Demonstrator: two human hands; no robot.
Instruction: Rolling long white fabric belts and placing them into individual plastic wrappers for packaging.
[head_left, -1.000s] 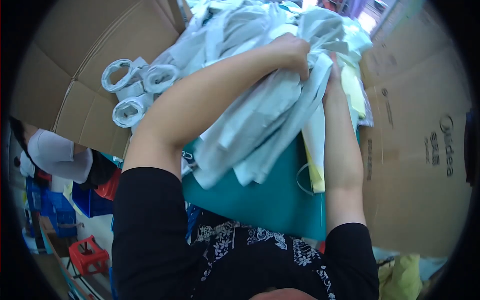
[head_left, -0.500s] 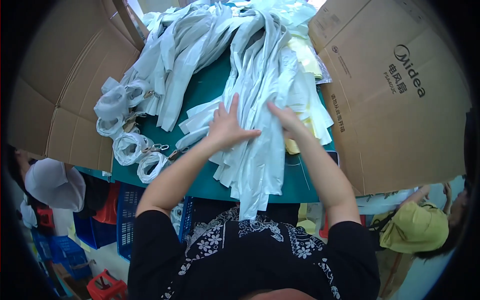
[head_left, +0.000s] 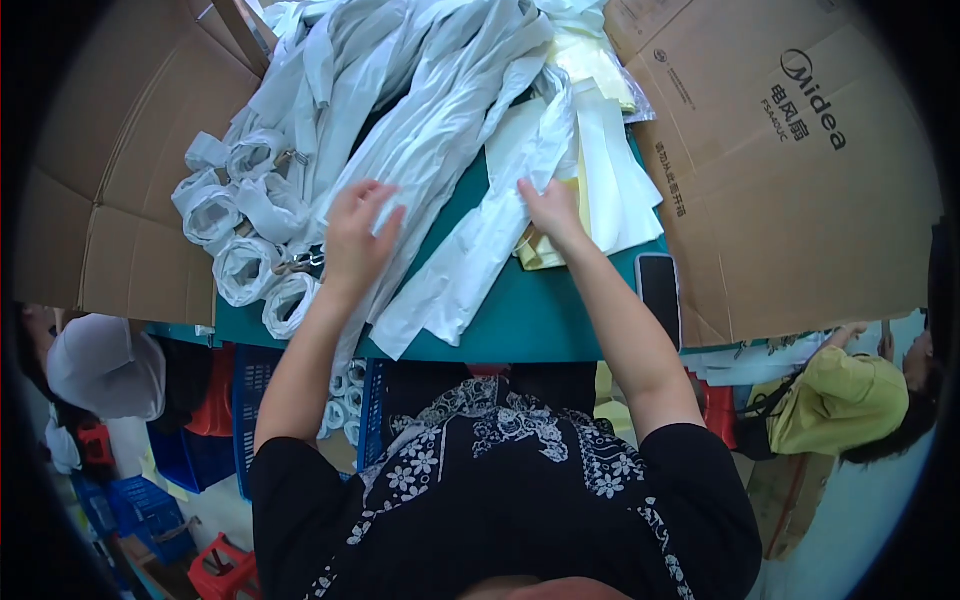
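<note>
A thick bundle of long, crinkled white plastic strips (head_left: 430, 130) stretches from the far side of the table towards my left. My left hand (head_left: 360, 238) rests at the bundle's near right side, thumb and fingers apart. Slanting across the green tabletop (head_left: 520, 325) is a separate flat white plastic strip (head_left: 460, 270), its loose end near the front edge. My right hand (head_left: 552, 212) pinches this strip along its right side, thumb on top; the other fingers are partly hidden. Beneath and beside that hand lie white sheets (head_left: 620, 190) and yellow paper (head_left: 540, 254).
Several white rolls (head_left: 248, 270) with metal chain links (head_left: 302, 262) sit at the table's left. A phone (head_left: 657, 300) lies at the right edge. Carton walls (head_left: 130, 170) stand on both sides. A blue crate (head_left: 374, 410) is below; people work left and right.
My left hand has moved left and the bundle now lies further left, exposing green tabletop. One strip is now separate under my right hand, which has shifted slightly left.
</note>
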